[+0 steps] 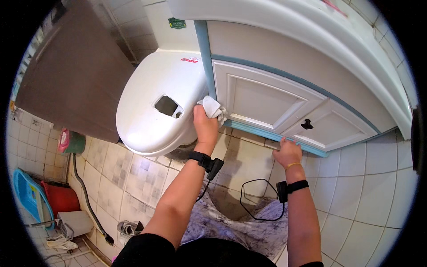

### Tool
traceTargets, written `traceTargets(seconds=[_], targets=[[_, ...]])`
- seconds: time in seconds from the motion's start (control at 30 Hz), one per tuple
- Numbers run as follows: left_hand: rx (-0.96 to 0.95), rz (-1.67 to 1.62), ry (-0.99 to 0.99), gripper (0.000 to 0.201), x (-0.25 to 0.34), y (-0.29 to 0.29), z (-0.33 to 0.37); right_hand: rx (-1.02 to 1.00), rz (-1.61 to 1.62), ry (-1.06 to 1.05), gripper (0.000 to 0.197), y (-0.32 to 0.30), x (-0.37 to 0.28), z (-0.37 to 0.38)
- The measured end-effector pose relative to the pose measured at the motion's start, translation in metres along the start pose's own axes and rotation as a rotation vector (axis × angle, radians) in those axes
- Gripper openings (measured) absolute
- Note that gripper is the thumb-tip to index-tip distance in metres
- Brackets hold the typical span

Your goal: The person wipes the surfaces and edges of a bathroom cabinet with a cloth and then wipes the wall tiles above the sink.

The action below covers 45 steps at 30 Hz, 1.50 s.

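My left hand is closed around a bunched white cloth. It presses the cloth near the lower left corner of a vanity cabinet, in the gap beside a white toilet. Along the cabinet's foot runs a blue bottom rail. Farther right, my right hand has its fingers curled over that rail, below the cabinet door with a black knob. Both wrists wear black straps with small devices and cables.
The toilet lid is down, with a dark squarish patch on it. A brown panel stands at the left. On the tiled floor lie a dark hose, a blue basin, a red bucket and shoes.
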State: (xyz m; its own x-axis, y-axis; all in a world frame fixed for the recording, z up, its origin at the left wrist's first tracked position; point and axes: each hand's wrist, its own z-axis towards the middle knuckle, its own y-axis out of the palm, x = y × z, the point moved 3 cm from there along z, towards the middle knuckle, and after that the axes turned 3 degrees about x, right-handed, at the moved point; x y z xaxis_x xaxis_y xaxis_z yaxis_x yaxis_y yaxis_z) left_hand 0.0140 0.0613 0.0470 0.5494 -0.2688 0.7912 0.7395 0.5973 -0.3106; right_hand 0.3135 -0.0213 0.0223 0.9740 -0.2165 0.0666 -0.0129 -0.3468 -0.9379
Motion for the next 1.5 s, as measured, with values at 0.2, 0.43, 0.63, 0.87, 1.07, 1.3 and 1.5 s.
traceTargets(seconds=[0.2, 0.43, 0.63, 0.87, 1.07, 1.3, 1.5], targets=[[-0.123, 0.136, -0.032, 0.027, -0.038, 0.021, -0.027, 0.037, 0.024, -0.011, 0.076, 0.002, 0.000, 0.001], [-0.317, 0.176, -0.071, 0.025, 0.002, 0.074, -0.094, 0.060, -0.007, -0.022, 0.075, 0.003, -0.002, 0.001], [-0.413, 0.057, 0.022, 0.025, 0.007, 0.069, -0.092, 0.034, -0.003, -0.018, 0.074, 0.002, -0.001, 0.002], [-0.132, 0.121, 0.006, 0.028, 0.026, 0.051, -0.078, 0.050, -0.025, -0.020, 0.075, 0.000, -0.006, -0.003], [-0.215, 0.088, 0.073, 0.033, 0.009, 0.043, -0.078, -0.039, -0.011, -0.002, 0.078, -0.005, -0.003, -0.001], [-0.277, 0.328, 0.182, 0.028, 0.010, 0.046, -0.084, 0.030, -0.016, -0.024, 0.076, 0.001, -0.006, -0.001], [-0.282, 0.281, 0.432, 0.034, 0.021, 0.032, -0.065, 0.054, 0.006, -0.018, 0.075, 0.000, 0.002, -0.001]])
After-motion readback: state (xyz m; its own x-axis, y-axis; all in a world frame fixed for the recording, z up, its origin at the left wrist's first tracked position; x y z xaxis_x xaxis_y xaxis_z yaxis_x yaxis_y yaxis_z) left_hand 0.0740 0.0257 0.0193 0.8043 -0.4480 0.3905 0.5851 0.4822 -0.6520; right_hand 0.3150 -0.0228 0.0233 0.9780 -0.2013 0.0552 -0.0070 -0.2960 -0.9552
